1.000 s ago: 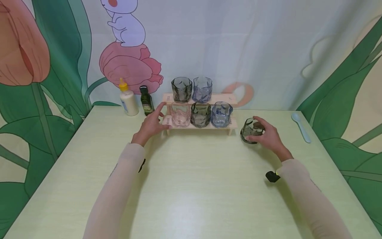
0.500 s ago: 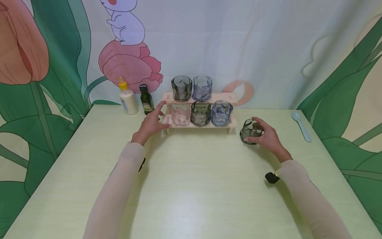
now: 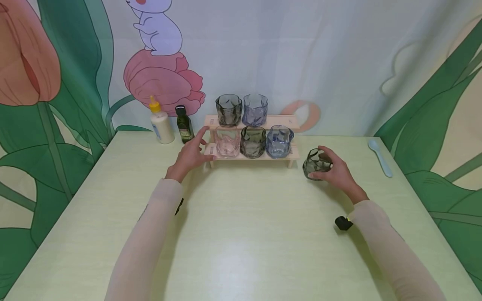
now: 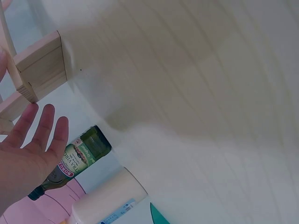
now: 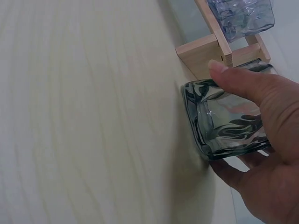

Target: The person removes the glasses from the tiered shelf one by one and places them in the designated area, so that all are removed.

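My right hand (image 3: 340,173) grips a dark grey-green glass (image 5: 229,116) by its sides, thumb on one side and fingers on the other. The glass is upright, right of a two-step wooden rack (image 3: 278,122), at or just above the table; I cannot tell which. At the rack's left end, my left hand (image 3: 188,156) touches it with fingers spread and mostly straight. On the lower step stand a pink glass (image 3: 227,143), a dark green-grey glass (image 3: 253,143) and a blue glass (image 3: 279,143). A grey glass (image 3: 229,110) and a pale blue-violet glass (image 3: 255,110) are above.
A dark green oil bottle (image 4: 74,161) stands behind my left hand. Beside it is a cream bottle (image 3: 162,125) with a yellow nozzle. A light blue spoon (image 3: 380,159) lies at the table's right side. A printed curtain (image 3: 339,62) hangs behind the table.
The view has tilted very slightly. Both hands, the held glass and the rack stay almost where they were.
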Motion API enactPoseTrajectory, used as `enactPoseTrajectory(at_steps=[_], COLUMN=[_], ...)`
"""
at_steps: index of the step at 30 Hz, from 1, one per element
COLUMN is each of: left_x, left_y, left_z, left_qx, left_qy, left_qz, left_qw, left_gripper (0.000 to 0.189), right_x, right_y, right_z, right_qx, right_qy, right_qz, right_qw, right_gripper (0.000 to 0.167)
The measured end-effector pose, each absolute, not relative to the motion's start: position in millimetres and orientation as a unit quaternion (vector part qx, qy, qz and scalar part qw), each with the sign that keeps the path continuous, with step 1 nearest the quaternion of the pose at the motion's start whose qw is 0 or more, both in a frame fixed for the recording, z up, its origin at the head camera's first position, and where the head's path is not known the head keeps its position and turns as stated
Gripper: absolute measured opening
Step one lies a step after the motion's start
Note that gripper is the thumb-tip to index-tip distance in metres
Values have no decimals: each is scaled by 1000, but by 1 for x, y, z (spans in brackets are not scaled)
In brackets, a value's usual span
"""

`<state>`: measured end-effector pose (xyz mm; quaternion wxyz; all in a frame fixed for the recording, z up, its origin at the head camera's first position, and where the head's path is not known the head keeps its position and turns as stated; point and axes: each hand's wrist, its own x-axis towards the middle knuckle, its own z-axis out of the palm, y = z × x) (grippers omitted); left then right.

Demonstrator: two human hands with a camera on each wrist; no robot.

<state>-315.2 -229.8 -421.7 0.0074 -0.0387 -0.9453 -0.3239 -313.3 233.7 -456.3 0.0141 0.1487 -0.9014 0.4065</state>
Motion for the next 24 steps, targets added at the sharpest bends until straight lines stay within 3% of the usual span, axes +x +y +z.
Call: enactPoseTrajectory(at_steps=[7, 24], left_x=[-314, -315], left_y=[-231, -230], left_z=[-422, -421], left_qx=[-37, -44], left_qy=[-947, -945], left_qz=[-319, -323], left_qw=[3, 7], left_gripper=[100, 100], right_x=[-318, -346], right_y=[236, 206], right_z=[-446, -362], right_qx=[130, 174], right_qy=[-912, -899], right_qz=[387, 402], right_qw=[-33, -2], right_gripper=[110, 103])
